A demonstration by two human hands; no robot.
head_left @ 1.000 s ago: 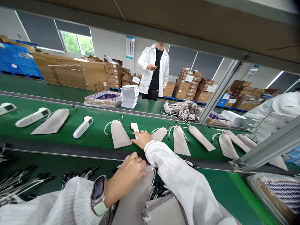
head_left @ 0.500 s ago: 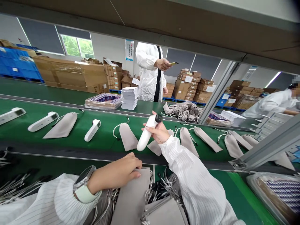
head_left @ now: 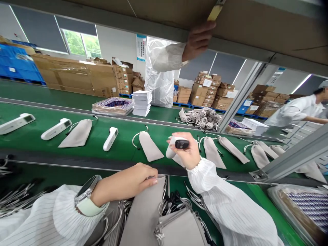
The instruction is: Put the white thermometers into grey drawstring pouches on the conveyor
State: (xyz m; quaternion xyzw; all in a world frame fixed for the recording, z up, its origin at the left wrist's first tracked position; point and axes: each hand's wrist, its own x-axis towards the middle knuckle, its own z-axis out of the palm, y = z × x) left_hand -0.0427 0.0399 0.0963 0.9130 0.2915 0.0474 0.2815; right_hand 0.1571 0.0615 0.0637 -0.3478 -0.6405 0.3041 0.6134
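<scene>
Right hand point(head_left: 188, 155) gripping a white handheld thermometer point(head_left: 176, 145), fingers wrapped round its body, dark sensor end facing the camera; device raised off the green conveyor belt point(head_left: 33, 140), sitting at about 12 o'clock from the wrist. Left hand point(head_left: 133, 179) pinching the top edge of a grey drawstring pouch point(head_left: 146, 215), fingertips closed on the mouth of the fabric; pouch lying on a pile of like pouches point(head_left: 179, 229) at 6 o'clock, cords tangling beside it. Smartwatch point(head_left: 85, 193) showing on the left wrist, both sleeves striped white.

Running along the belt from 9 o'clock: three more white thermometers point(head_left: 110, 138) lying flat, a pouch point(head_left: 77, 133) between the second and third, another pouch point(head_left: 150, 147) just left of the raised device, further pouches point(head_left: 230, 150) trailing toward 3 o'clock. Heap of pouches point(head_left: 202, 118) resting past the belt at 1 o'clock, stack of white booklets point(head_left: 142, 102) and a shallow tray point(head_left: 112, 106) at 11 o'clock.

Standing beyond the line at 12 o'clock, a person in a white coat point(head_left: 160, 75) reaching a hand point(head_left: 198, 41) up to the overhead shelf point(head_left: 256, 24). Another person point(head_left: 297, 111) bending at 3 o'clock. Cardboard cartons point(head_left: 77, 77) stacking up along the back.
</scene>
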